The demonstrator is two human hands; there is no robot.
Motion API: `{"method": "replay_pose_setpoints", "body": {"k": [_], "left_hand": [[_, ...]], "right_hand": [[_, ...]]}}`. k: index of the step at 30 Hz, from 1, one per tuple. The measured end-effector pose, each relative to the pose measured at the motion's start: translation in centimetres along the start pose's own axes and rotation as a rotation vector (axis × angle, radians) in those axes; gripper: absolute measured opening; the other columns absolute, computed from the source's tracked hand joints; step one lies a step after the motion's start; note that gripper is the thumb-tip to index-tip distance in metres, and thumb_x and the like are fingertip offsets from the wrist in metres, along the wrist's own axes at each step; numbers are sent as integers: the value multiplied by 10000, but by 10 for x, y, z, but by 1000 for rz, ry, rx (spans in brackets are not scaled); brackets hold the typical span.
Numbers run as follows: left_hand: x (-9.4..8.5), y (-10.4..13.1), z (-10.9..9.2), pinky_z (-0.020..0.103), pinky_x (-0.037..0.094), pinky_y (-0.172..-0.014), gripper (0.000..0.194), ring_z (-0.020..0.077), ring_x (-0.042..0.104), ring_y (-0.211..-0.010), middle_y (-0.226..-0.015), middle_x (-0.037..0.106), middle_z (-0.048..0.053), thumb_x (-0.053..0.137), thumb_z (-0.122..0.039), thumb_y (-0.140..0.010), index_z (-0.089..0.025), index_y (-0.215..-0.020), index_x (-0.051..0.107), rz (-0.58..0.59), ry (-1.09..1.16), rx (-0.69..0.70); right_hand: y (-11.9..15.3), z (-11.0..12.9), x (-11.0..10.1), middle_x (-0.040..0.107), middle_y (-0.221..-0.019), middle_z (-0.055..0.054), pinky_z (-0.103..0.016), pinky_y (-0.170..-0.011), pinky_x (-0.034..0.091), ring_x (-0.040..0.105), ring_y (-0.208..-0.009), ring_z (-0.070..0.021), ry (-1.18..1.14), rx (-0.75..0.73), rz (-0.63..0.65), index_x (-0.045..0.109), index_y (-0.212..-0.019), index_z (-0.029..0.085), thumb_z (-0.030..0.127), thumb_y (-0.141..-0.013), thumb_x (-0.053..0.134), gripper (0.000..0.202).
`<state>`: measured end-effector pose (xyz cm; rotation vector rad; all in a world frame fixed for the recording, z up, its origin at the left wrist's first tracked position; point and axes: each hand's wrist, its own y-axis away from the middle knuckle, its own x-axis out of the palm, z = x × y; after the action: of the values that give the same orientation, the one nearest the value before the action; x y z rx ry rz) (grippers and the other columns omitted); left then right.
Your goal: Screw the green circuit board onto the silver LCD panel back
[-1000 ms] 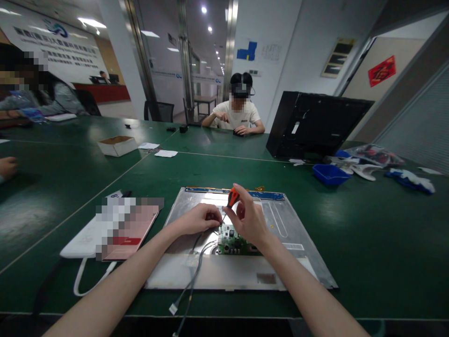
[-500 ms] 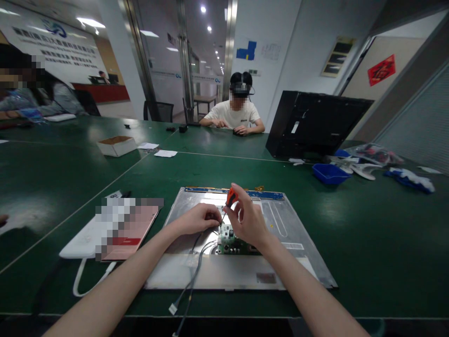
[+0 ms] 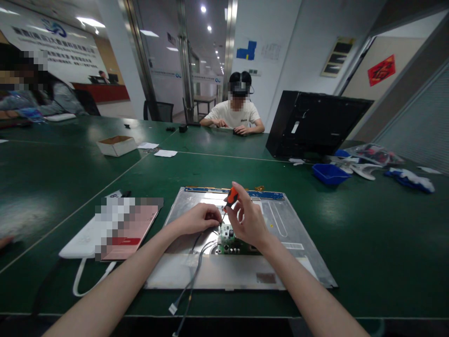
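Observation:
A metal display panel (image 3: 245,271) lies on the green table, with a green circuit board (image 3: 229,243) on it. My right hand (image 3: 249,220) grips an orange and black screwdriver (image 3: 231,197), its tip pointing down at the board's upper left corner. Beside that tip, the fingers of my left hand (image 3: 201,218) are pinched together at the board's edge; what they hold, if anything, is too small to make out. Dark cables (image 3: 199,269) run from the board over the panel's front edge, ending in a white connector (image 3: 173,308).
Left of the panel are a white device (image 3: 82,236) and a pink folder (image 3: 143,224). Farther off stand an open box (image 3: 117,146), a black monitor casing (image 3: 315,124) and a blue tray (image 3: 330,173). A person (image 3: 235,112) works across the table.
The screwdriver and the fingers of my right hand have shifted very slightly. My left hand stays in place. At the far left edge, another person's fingertip has moved a little.

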<state>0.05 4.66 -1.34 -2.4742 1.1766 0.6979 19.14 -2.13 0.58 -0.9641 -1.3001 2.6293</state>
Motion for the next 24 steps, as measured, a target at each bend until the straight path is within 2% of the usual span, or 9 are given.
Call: {"method": "replay_pose_setpoints", "body": {"k": [6, 11, 18, 24], "left_hand": [[0, 0, 4, 274, 484, -732, 106, 155, 612, -776, -845, 678, 21, 612, -185, -813, -167, -898, 673, 0, -12, 13], [0, 0, 3, 281, 482, -740, 114, 161, 617, -789, -860, 688, 31, 615, -181, -814, -167, -906, 681, 0, -26, 16], [0, 0, -1, 288, 487, -734, 96, 163, 614, -774, -835, 680, 23, 618, -189, -809, -164, -888, 666, -3, -15, -2], [0, -1, 2, 298, 484, -760, 109, 168, 618, -800, -857, 686, 30, 613, -189, -813, -170, -898, 679, -2, -18, 8]], "right_hand": [[2, -8, 4, 511, -655, 79, -220, -430, 356, 470, -452, -88, 56, 11, -79, 258, -1443, 265, 217, -880, 592, 656], [2, -7, 4, 566, -749, 45, -219, -442, 373, 509, -495, -90, 35, -11, -47, 257, -1440, 282, 236, -889, 594, 648], [1, 0, 1, 606, -810, 15, -238, -455, 410, 557, -530, -106, -25, 11, -11, 169, -1494, 279, 155, -884, 512, 710], [1, -7, 4, 579, -776, 35, -239, -434, 381, 511, -488, -96, 38, 12, -42, 240, -1453, 304, 226, -892, 577, 660]]}}
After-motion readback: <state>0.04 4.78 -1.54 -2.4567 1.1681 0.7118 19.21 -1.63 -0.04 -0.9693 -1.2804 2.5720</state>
